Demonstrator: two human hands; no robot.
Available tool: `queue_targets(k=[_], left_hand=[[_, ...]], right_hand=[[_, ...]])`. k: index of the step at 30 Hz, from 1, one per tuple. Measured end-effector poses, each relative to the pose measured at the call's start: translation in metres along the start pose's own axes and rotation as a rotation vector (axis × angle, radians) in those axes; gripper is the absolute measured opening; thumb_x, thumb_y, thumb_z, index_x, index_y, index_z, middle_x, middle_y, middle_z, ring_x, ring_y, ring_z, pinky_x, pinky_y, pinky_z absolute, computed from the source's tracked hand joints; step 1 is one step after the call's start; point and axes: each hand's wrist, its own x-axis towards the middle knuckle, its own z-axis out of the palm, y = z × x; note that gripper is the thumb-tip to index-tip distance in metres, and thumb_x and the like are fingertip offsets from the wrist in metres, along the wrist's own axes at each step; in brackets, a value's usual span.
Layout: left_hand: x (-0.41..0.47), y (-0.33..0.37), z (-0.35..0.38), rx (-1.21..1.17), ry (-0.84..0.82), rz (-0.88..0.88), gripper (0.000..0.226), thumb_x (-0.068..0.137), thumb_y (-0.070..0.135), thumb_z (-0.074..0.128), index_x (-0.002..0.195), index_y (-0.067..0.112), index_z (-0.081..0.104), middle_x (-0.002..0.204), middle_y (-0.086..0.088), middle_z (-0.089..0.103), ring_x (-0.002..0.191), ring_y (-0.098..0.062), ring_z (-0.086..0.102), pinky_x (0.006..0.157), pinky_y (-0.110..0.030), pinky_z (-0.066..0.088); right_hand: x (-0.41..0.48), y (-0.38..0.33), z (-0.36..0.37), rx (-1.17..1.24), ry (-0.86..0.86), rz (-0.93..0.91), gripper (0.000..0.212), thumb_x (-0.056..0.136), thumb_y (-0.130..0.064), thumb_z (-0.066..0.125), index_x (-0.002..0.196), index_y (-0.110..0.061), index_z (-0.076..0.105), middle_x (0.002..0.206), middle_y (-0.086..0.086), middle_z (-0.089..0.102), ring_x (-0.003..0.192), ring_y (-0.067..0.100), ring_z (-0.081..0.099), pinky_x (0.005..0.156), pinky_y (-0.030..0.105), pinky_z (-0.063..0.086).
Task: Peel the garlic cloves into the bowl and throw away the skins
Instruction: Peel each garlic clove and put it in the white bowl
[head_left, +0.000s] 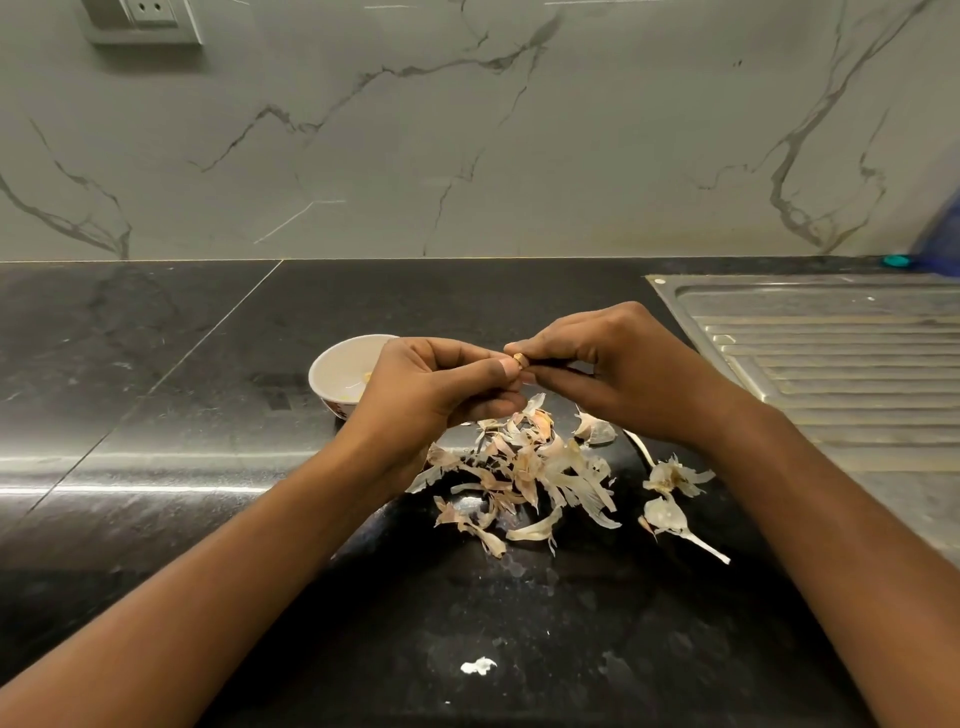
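Black countertop (182, 415) spans the lower frame. A heap of garlic skins (524, 467) lies at centre. Just above it, left hand (436, 384) and right hand (618, 369) pinch one garlic clove (519, 359) between them; white bowl (345, 371) sits centre-left.

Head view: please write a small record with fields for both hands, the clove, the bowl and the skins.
left hand: pinches one end of the small garlic clove
right hand: pinches its other end
target: small white round bowl on black stone counter, behind left hand
waste: loose pale papery garlic skins piled on counter, below both hands
right side: ribbed steel drainboard
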Motion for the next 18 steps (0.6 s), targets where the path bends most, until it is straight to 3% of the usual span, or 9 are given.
queue_targets(k=[6, 10, 18], left_hand=[[0.0020, -0.0011, -0.0016, -0.099, -0.013, -0.079, 0.030, 0.078, 0.010, 0.077, 0.103, -0.007, 0.077, 0.103, -0.028, 0.077, 0.091, -0.033, 0.078, 0.087, -0.037, 0.065], [0.0019, -0.0011, -0.0021, -0.117, 0.009, -0.088, 0.031, 0.077, 0.008, 0.077, 0.103, -0.008, 0.076, 0.103, -0.029, 0.077, 0.089, -0.033, 0.078, 0.082, -0.034, 0.066], [0.0000, 0.0023, 0.0004, -0.174, 0.002, -0.113, 0.028, 0.079, 0.003, 0.074, 0.104, -0.011, 0.075, 0.103, -0.030, 0.076, 0.087, -0.031, 0.079, 0.078, -0.030, 0.066]], right_hand=[[0.0011, -0.0040, -0.0008, -0.080, -0.019, -0.063, 0.029, 0.102, -0.022, 0.067, 0.127, -0.014, 0.078, 0.106, 0.003, 0.081, 0.091, 0.015, 0.077, 0.081, 0.037, 0.065], [0.0018, -0.0066, -0.0004, -0.181, -0.038, -0.129, 0.026, 0.102, -0.018, 0.069, 0.126, -0.013, 0.078, 0.106, 0.005, 0.081, 0.092, 0.019, 0.078, 0.081, 0.033, 0.064], [0.0016, -0.0056, -0.0009, -0.187, -0.025, -0.128, 0.026, 0.101, -0.016, 0.071, 0.127, -0.013, 0.078, 0.108, 0.005, 0.081, 0.094, 0.019, 0.078, 0.082, 0.037, 0.066]])
